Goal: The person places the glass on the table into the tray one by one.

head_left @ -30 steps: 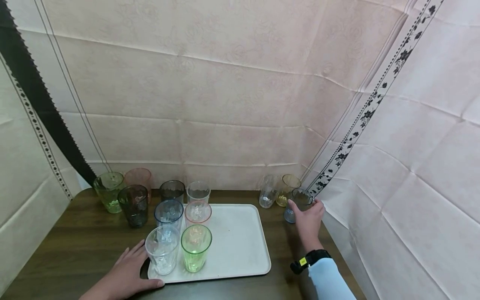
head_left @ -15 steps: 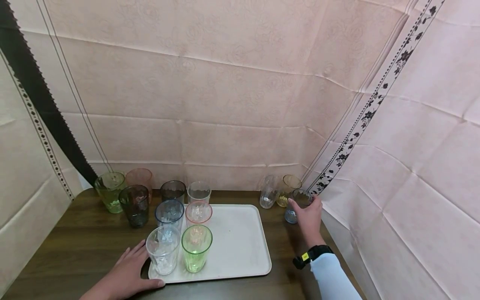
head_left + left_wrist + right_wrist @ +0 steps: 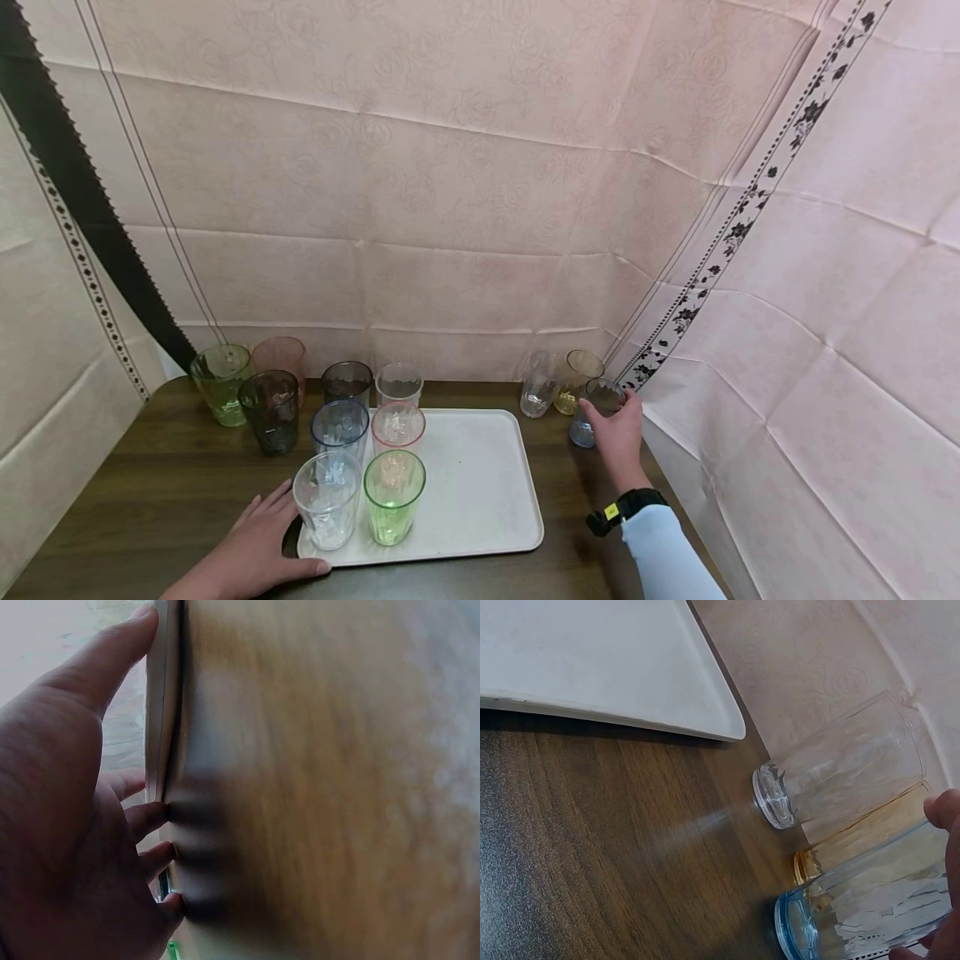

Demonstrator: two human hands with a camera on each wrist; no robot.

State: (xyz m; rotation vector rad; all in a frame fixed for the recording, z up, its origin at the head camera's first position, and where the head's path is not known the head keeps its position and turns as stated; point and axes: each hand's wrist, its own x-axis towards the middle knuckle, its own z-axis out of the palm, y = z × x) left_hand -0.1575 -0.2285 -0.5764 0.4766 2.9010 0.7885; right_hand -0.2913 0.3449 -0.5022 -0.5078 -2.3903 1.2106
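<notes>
My right hand [image 3: 621, 433] holds a blue-tinted drinking glass [image 3: 877, 907] at the right end of the table, thumb and fingers around its upper part. The glass stands upright. Right beside it are an amber glass [image 3: 870, 832] and a clear glass [image 3: 844, 769]. My left hand [image 3: 255, 542] lies at the near left corner of a white tray [image 3: 480, 483], thumb on the front rim and fingers spread along the left side. In the left wrist view, the fingertips [image 3: 157, 859] meet the tray's edge. Nearest that hand on the tray is a clear tumbler [image 3: 326, 504].
Green-rimmed [image 3: 393, 504], blue-rimmed [image 3: 339, 433] and red-rimmed [image 3: 397, 429] tumblers share the tray's left half. Behind them are a dark glass [image 3: 345, 379] and another clear one [image 3: 398, 382]. Green [image 3: 220, 387], pink [image 3: 281, 354] and dark grey [image 3: 270, 417] tumblers stand left. A cloth [image 3: 480, 192] hangs behind.
My right wrist has shifted slightly to the right while the fingers stay on the blue glass. My left hand, the tray and the glasses look the same.
</notes>
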